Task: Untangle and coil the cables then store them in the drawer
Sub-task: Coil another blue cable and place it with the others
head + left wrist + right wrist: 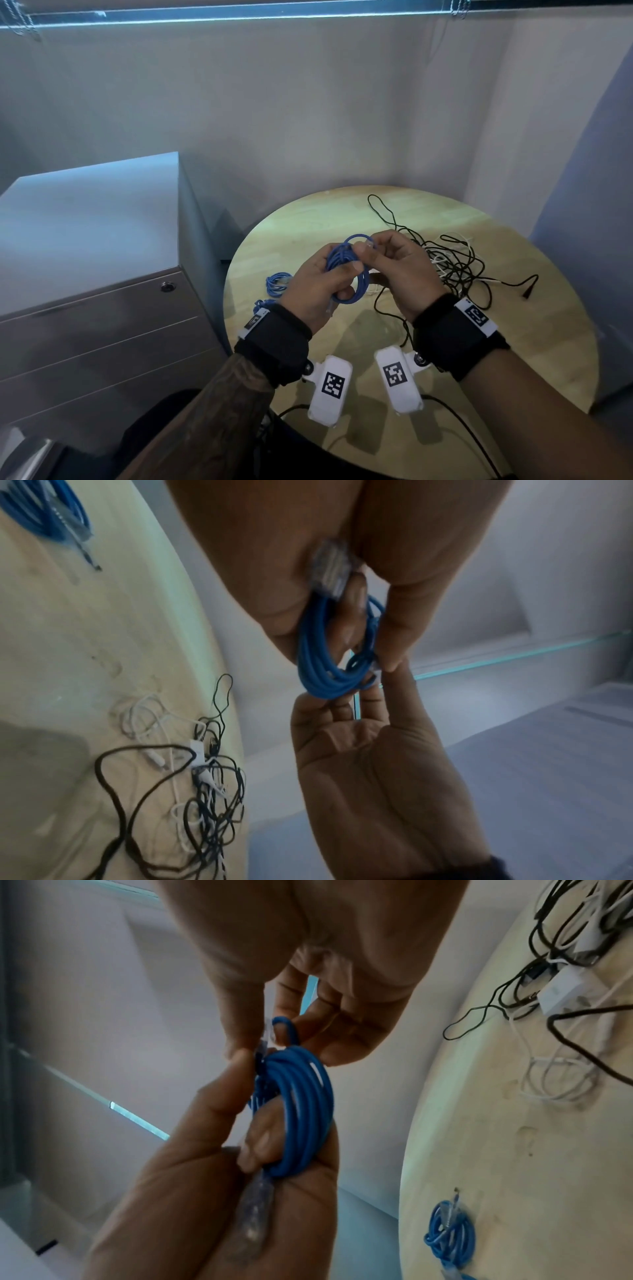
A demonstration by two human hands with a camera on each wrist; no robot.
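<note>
Above the round wooden table [428,342], my left hand [318,287] grips a coiled blue network cable [349,270]. Its fingers curl through the loops, and one clear plug [330,566] lies against the palm. My right hand [390,263] pinches the cable's free end with the other clear plug [370,245] at the top of the coil [301,1115]. A second blue coil [278,281] lies on the table left of my hands. A tangle of black and white cables [452,263] sits to the right. The grey drawer cabinet [102,301] stands left with its drawers closed.
A white adapter block [565,991] lies inside the tangle. A black cable with a barrel plug [529,291] trails towards the table's right edge. Walls close in behind and to the right of the table. Black leads run from the wrist cameras across the table's near edge [462,428].
</note>
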